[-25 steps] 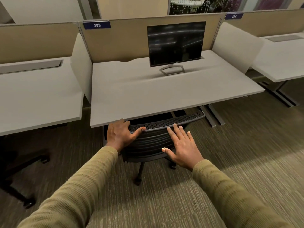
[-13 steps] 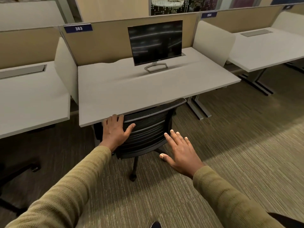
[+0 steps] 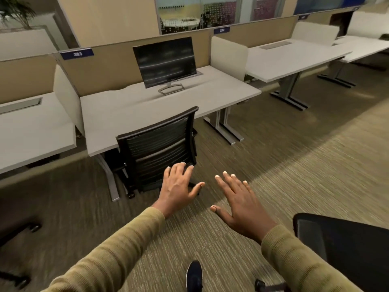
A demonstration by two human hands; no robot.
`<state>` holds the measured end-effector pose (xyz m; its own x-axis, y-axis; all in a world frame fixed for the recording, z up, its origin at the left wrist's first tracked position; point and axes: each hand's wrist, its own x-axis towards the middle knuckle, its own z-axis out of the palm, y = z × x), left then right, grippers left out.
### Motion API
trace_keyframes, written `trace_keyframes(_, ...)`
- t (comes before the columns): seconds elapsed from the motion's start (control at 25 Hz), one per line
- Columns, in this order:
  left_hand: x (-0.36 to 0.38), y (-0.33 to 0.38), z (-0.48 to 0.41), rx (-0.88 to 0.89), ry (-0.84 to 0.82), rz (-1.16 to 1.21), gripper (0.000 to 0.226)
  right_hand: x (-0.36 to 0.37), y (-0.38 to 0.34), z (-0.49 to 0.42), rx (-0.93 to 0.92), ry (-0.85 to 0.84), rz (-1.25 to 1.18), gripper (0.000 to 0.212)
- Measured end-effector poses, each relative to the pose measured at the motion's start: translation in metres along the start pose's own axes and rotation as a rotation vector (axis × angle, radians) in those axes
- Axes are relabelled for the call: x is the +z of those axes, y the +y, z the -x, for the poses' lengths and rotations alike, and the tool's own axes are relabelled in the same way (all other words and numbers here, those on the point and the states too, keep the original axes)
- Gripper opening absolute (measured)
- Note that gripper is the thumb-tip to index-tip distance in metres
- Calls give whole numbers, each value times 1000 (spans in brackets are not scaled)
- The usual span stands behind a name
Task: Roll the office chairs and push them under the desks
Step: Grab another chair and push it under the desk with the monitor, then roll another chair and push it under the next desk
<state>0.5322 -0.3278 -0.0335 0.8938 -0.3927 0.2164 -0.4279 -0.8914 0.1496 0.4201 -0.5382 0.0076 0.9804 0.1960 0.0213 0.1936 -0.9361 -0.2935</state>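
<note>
A black mesh-backed office chair (image 3: 157,148) stands tucked under the grey desk (image 3: 117,121) labelled 383, its backrest against the desk's front edge. My left hand (image 3: 179,186) hovers in front of the lower right part of the backrest with fingers spread, holding nothing. Over the carpet to its right, my right hand (image 3: 237,201) is also spread flat, apart from the chair. A second black chair (image 3: 345,249) shows at the lower right, beside my right sleeve.
A dark monitor (image 3: 166,62) stands on desk 383. Bare desks flank it on the left (image 3: 31,131) and right (image 3: 290,60), with white dividers between. A chair base (image 3: 21,230) shows at the lower left. My shoe (image 3: 194,277) is on the carpet.
Both hands have come off the chair's backrest and drawn back. The view has pulled back and swung right, bringing the second chair into sight.
</note>
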Motion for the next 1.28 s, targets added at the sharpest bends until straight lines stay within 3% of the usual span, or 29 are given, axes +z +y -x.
trace_keyframes(0.44, 18, 200, 58, 301, -71, 93, 82, -41, 86, 154, 124, 34, 35, 83)
trace_keyframes(0.88, 31, 396, 46, 341, -106, 235, 73, -95, 228, 272, 238, -63, 91, 83)
trace_keyframes(1.16, 25, 493, 126, 356, -252, 278, 76, -107, 274, 378, 296, -128, 44, 84)
trace_keyframes(1.28, 14, 520, 174, 358, -216, 266, 69, -117, 283, 436, 260, -149, 29, 85)
